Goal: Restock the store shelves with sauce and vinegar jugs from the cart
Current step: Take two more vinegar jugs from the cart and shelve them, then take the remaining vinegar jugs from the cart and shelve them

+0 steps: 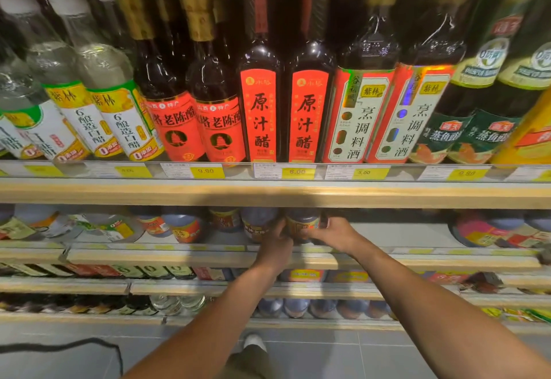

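Note:
A dark jug (301, 225) with an orange-yellow label stands on the second shelf (179, 255), just under the top shelf's wooden edge. My left hand (275, 244) wraps its left side and my right hand (331, 234) grips its right side. A similar dark jug (256, 223) stands right beside it on the left. More jugs (182, 226) line the same shelf further left. The upper part of the held jug is hidden behind the shelf edge. The cart is not in view.
The top shelf (268, 193) carries tall vinegar and cooking wine bottles (259, 110) with yellow price tags (207, 172) below. Lower shelves (208, 287) hold more bottles. A bare gap lies on the second shelf right of my hands. A black cable (89, 344) lies on the grey floor.

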Tool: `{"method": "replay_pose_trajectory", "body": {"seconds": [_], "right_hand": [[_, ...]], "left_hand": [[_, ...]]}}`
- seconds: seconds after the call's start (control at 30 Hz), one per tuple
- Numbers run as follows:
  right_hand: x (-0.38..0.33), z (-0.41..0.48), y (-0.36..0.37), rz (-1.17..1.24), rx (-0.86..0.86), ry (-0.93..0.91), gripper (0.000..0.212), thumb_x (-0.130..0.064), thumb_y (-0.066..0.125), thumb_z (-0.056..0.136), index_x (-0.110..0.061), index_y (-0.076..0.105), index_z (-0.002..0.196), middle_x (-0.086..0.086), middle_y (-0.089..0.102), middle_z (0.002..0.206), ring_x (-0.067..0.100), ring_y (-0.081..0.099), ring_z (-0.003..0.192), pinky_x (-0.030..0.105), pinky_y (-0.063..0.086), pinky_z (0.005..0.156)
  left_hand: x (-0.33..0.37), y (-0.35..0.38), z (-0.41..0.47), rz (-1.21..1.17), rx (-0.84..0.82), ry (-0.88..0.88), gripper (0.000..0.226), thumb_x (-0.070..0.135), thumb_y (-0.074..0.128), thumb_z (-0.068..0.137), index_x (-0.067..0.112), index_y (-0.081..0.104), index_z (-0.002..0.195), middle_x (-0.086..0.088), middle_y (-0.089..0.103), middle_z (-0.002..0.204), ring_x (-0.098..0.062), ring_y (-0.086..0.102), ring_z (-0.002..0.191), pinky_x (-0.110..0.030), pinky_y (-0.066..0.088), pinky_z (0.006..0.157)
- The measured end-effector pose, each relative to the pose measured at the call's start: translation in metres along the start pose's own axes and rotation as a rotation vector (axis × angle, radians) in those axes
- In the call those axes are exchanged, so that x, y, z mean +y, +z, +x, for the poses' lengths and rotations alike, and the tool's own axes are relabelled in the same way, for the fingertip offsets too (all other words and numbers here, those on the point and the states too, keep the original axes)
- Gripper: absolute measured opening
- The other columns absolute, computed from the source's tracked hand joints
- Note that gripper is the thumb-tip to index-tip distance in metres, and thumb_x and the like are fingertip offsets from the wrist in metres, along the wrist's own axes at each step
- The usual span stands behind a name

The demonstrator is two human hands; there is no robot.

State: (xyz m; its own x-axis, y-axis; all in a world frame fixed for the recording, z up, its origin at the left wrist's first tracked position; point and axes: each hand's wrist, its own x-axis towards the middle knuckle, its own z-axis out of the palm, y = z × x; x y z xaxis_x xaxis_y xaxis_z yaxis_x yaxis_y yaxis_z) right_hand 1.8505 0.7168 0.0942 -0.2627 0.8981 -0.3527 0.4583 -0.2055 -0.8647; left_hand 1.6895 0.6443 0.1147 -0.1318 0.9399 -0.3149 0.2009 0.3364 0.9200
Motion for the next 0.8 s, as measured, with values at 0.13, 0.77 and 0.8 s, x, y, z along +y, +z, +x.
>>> {"method": "replay_pose_trajectory", "body": {"seconds": [0.13,0.77,0.8], "right_hand": [[0.002,-0.002,0.002,0.005,-0.054,-0.023,0.027,-0.032,0.088,0.075,-0.022,0.077,0.097,-0.019,0.076,0.081,-0.007,0.069,0.074,0.006,0.046,0.062],[0.021,-0.097,-0.001,-0.009,0.083,-0.018,0.106,-0.042,0.087,0.072,-0.026,0.026,0.157,-0.003,0.037,0.156,0.006,0.037,0.135,0.023,0.036,0.104],[0.024,-0.106,0.002,-0.007,0.083,-0.038,0.103,-0.043,0.087,0.073,-0.028,0.028,0.156,-0.005,0.039,0.154,0.004,0.037,0.133,0.023,0.037,0.103]], "left_hand": [[-0.004,-0.001,-0.002,0.014,-0.016,0.05,0.055,-0.002,0.044,0.095,0.027,0.057,0.14,0.006,0.056,0.143,-0.011,0.046,0.133,-0.027,0.036,0.109],[-0.02,-0.003,-0.064,0.01,0.093,-0.128,0.05,0.012,0.061,0.098,0.021,0.049,0.146,-0.001,0.051,0.146,-0.011,0.052,0.11,-0.023,0.039,0.087],[-0.024,-0.004,-0.071,0.015,0.097,-0.137,0.05,0.013,0.061,0.097,0.023,0.05,0.145,0.001,0.051,0.144,-0.013,0.052,0.112,-0.024,0.039,0.09]]}}
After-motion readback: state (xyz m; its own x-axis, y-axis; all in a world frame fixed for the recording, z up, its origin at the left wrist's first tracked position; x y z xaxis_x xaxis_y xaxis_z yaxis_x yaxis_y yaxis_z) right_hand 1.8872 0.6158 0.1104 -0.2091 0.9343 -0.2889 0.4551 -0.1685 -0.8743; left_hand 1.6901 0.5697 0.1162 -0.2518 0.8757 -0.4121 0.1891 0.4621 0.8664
